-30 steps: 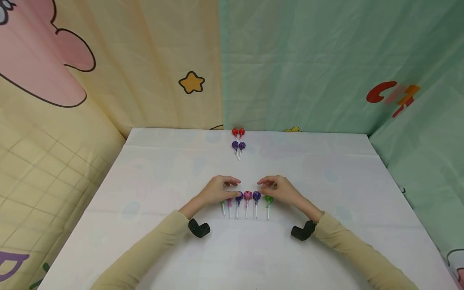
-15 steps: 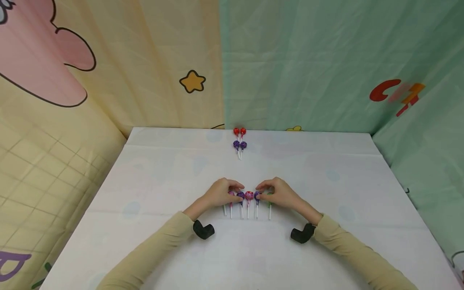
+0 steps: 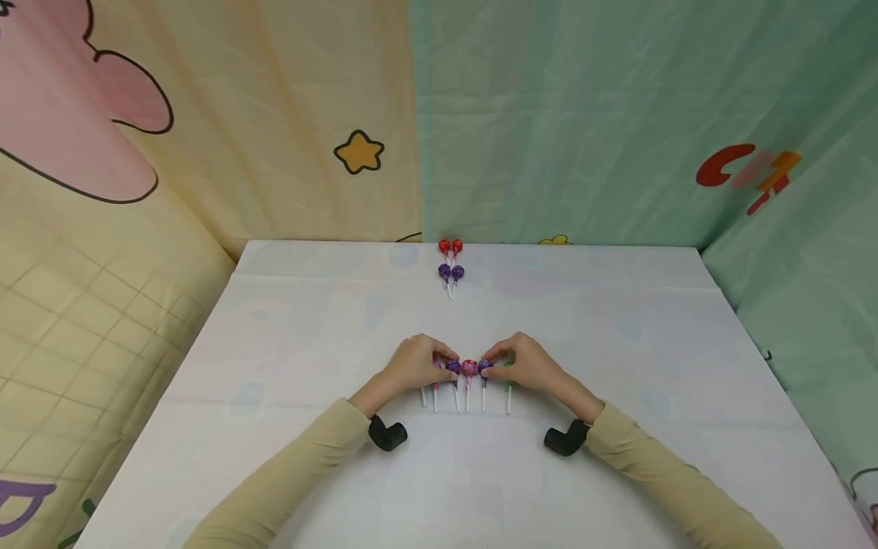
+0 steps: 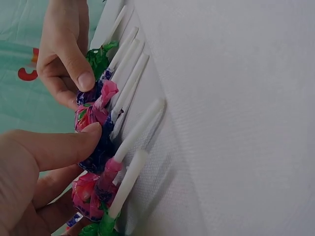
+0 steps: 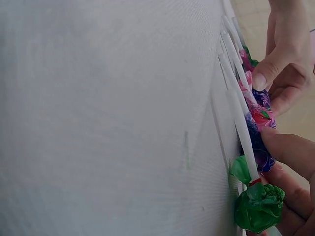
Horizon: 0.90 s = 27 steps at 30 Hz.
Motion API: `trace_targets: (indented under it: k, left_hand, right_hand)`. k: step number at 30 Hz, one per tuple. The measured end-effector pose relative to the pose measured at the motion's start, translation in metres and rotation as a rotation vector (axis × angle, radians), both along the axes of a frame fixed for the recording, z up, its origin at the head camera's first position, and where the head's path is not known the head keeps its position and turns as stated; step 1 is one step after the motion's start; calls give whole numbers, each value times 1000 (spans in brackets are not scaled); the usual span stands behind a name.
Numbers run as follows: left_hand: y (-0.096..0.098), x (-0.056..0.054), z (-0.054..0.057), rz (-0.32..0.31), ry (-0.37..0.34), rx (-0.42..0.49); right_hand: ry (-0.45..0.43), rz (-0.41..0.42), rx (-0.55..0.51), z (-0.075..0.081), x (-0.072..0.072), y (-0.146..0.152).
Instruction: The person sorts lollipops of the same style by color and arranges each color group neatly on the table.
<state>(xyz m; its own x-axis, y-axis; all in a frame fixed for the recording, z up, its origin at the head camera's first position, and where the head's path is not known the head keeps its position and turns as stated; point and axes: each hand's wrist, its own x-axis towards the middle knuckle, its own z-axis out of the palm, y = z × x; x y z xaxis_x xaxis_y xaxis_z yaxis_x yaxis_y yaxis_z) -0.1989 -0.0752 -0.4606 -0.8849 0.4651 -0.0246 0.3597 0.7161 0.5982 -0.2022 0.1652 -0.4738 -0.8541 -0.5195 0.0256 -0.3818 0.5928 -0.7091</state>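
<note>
Several wrapped lollipops lie in a row on the white table, sticks toward the person. With thumb and fingers my left hand (image 3: 414, 364) pinches the head of a purple lollipop (image 3: 453, 367). On the other side, my right hand (image 3: 530, 366) pinches a second purple lollipop (image 3: 485, 366). Between them lies a pink lollipop (image 3: 469, 368), touched by neither hand as far as the head view shows. Under my left hand are another pink lollipop (image 4: 87, 195) and a green one (image 4: 104, 225), partly covered. A green lollipop (image 5: 260, 209) lies beside my right fingers.
Toward the far edge of the white table (image 3: 329, 473), two red lollipops (image 3: 450, 246) lie above two purple lollipops (image 3: 451, 272), their sticks close together. Printed curtains (image 3: 617, 114) hang behind and at both sides. Black wrist mounts (image 3: 388, 435) sit at both cuffs.
Both hands have come closer together. My right hand has moved from beside the right purple lollipop onto its head. The left purple lollipop's stick end has swung slightly right.
</note>
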Motion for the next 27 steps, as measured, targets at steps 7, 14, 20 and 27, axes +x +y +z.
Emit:
trace_targets:
  k: [7,14,20,27]
  left_hand:
    - [6,1,3,29,-4,-33]
    - [10,1,7,40,9,-63]
    - [10,3,6,43,0,-61]
    - [9,5,8,54,-14,-52]
  right_hand:
    - [-8,-5,33,3,-2,-1]
    - [-8,-10,36,8,-1,-3]
    - [-6,-12,60,6,0,-4]
    - [-24,-16,78,7,0,-6]
